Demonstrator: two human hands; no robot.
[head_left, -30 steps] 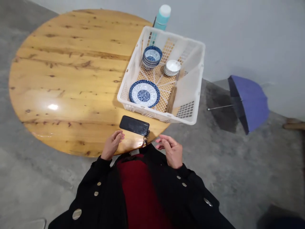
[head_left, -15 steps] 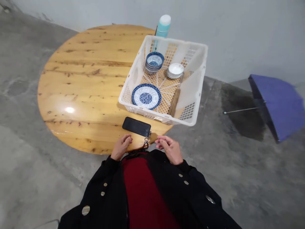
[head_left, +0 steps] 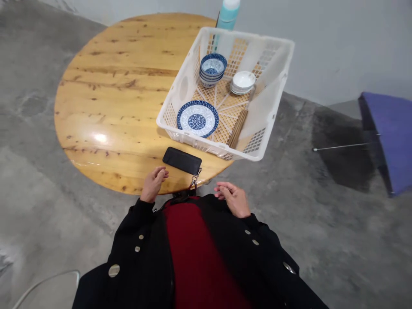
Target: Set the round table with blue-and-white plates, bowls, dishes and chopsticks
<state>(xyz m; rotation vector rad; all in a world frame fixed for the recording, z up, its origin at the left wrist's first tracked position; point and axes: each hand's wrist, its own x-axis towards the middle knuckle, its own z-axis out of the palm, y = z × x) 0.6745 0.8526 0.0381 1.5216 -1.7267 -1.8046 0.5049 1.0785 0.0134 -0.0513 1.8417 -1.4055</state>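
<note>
Fingers (head_left: 163, 172) of the left hand (head_left: 153, 184) loosely curled, nothing gripped; hand sits over the near edge of the round, glossy yellow wooden surface (head_left: 119, 90), contact with it unclear. Right hand (head_left: 236, 199): half-bent, thumb close to the index, no object visible in the grip; it's just past the surface edge, apart from everything on it.

Nearest item: flat black rectangular phone-like case (head_left: 182, 161), lying between the hands and the basket, left hand just beside it, not on it. Silver metal clasp (head_left: 195, 177) hangs off its right end, toward the body.

White plastic mesh basket (head_left: 272, 94) stands behind it, right part overhanging the surface. Inside: blue-and-white patterned round plate (head_left: 197, 121) front left, nested blue-and-white bowls (head_left: 211, 77) back left, stacked small white dishes (head_left: 243, 81) back right, thin brown wooden chopsticks (head_left: 238, 128) along the right side.

Step, my read: idle/ready, neither hand engaged with the tableware. Any move on it calls for lifting the hands past the black case and over the near rim, then a rim grip on plate or bowls; watch the basket's overhang if leaning on it.
</note>
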